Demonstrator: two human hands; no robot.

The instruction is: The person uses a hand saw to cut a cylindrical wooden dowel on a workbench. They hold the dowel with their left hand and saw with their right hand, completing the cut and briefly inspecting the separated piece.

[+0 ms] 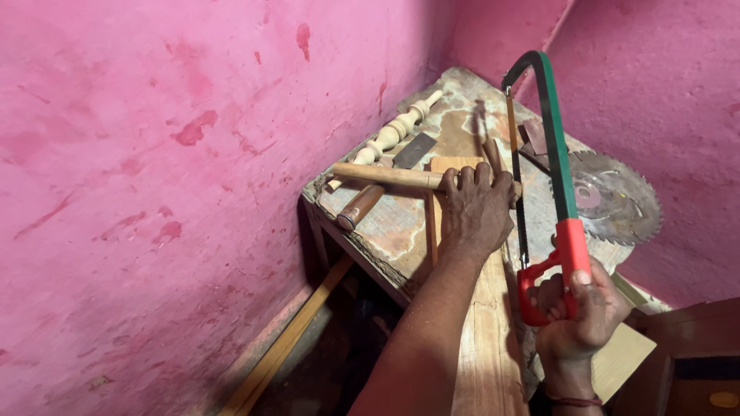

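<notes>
Centre frame: left hand (476,208) pressed over wooden rod (385,176), pinning it on bench (385,231); right hand (576,308) fisted round hacksaw (551,162) grip, blade beside the knuckles. Judgement: hold rod firm, stroke light and square, fingers clear.

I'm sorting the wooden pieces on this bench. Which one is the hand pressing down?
The plain round dowel under the left hand. The carved turned spindle and dark-tipped handle lie untouched beside it.
</notes>
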